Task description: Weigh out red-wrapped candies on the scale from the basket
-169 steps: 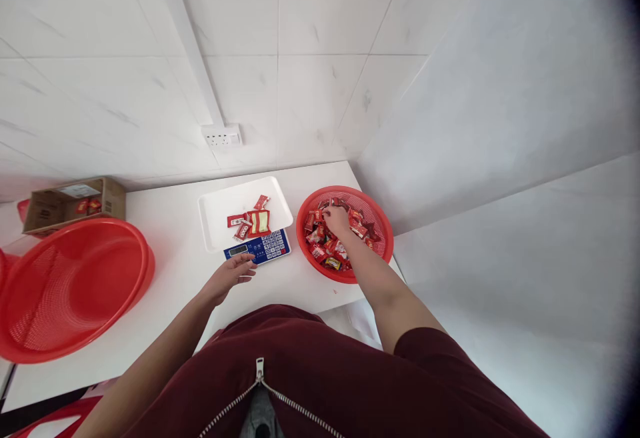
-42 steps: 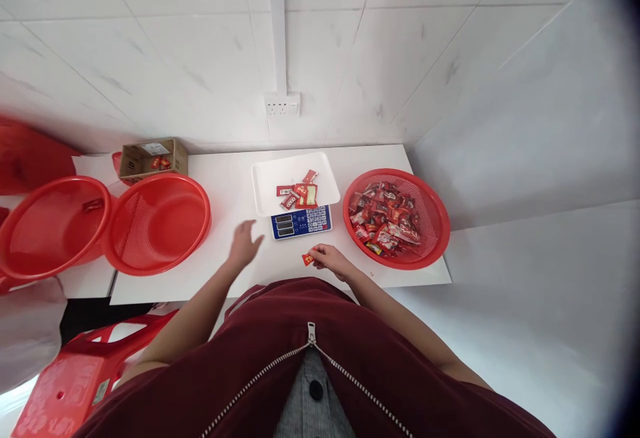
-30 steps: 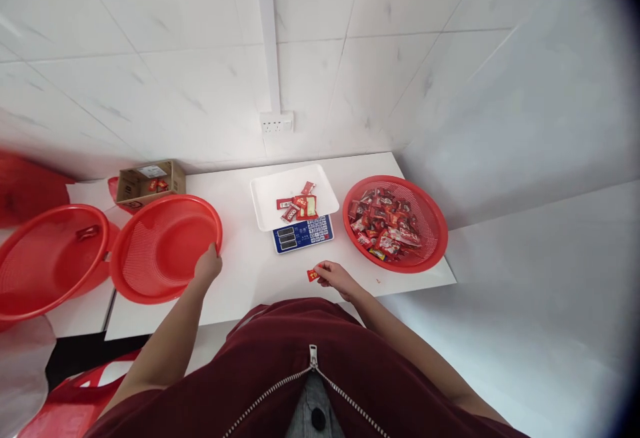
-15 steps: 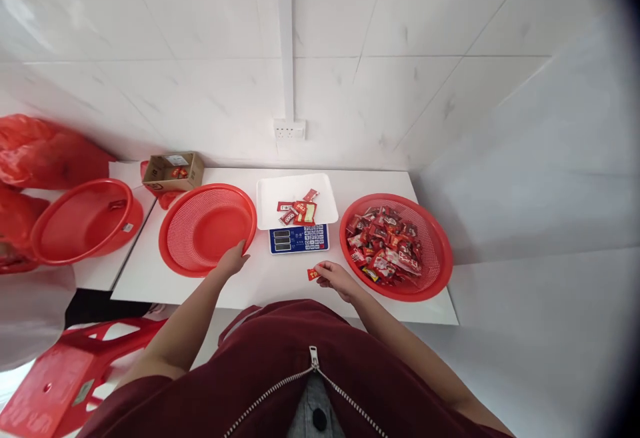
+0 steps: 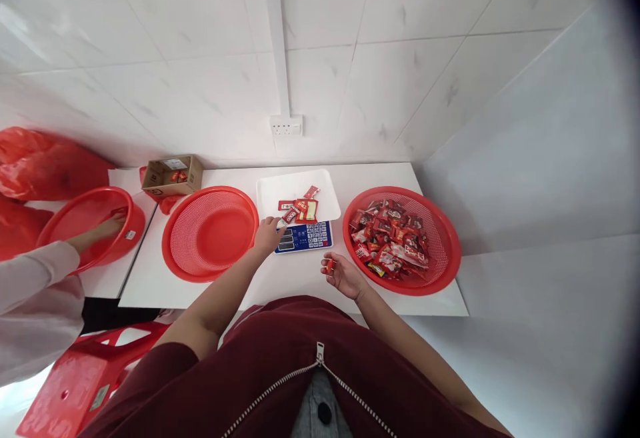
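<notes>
My left hand (image 5: 269,236) reaches over the front left of the weighing scale (image 5: 304,237), fingers stretched out at the near end of a dark red snack packet (image 5: 290,216). I cannot tell whether they touch it. That packet lies in the white tray (image 5: 273,188) on the scale, beside a larger red and cream packet (image 5: 307,210) and two small red ones. My right hand (image 5: 349,279), palm turned up, holds a small red packet (image 5: 330,265) in its fingers, above the table in front of the scale. To its right stands a red basket (image 5: 453,245) full of red snack packets (image 5: 393,238).
Left of the scale is another red basket (image 5: 173,251) with mesh sides. Behind it sits a cardboard box (image 5: 173,177) with red packets. A co-worker's hand (image 5: 113,226) is inside a red basin (image 5: 55,218). Red bags (image 5: 50,165) and a red stool (image 5: 65,391) are at left.
My left hand has left the rim of the left basket and moved right to the scale. My right hand has turned palm up, still holding the packet. A co-worker's arm has entered the basin.
</notes>
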`<state>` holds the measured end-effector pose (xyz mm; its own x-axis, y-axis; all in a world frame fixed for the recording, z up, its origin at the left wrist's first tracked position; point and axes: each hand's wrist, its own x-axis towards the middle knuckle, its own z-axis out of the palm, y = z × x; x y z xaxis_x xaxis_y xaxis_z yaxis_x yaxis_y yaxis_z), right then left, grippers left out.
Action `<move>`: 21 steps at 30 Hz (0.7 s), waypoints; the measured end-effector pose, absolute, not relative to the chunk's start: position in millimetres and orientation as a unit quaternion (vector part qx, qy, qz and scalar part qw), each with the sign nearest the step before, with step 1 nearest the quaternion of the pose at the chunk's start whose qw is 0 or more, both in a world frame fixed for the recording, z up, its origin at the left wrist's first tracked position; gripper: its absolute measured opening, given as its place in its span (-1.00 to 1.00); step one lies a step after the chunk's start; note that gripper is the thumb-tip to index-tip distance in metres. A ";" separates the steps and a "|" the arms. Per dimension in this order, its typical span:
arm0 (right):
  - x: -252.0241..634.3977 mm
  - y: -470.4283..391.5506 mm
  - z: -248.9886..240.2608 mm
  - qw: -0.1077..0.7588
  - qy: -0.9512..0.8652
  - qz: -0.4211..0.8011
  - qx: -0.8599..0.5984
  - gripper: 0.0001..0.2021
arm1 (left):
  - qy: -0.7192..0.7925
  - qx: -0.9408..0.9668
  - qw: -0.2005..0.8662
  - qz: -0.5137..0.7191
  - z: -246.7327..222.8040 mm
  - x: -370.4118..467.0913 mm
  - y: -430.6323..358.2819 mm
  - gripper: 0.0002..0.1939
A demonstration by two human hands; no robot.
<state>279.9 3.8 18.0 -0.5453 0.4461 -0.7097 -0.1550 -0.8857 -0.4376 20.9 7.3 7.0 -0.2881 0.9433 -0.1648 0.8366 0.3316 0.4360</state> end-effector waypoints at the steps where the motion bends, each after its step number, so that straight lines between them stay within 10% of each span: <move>1: 275.8 1.3 18.2 0.170 -0.177 0.859 -0.449 -0.87 | 0.790 0.562 0.202 0.137 4.6 21.4 19.0 -0.57; 12: 240.6 6.9 22.1 0.174 -0.250 0.827 -0.473 -0.83 | 0.788 0.482 0.309 0.225 -2.0 15.8 57.1 -0.83; 21: 208.2 50.6 12.1 0.189 -0.367 0.686 -0.599 -0.77 | 0.858 0.310 0.283 0.297 28.8 -53.0 -26.0 -0.55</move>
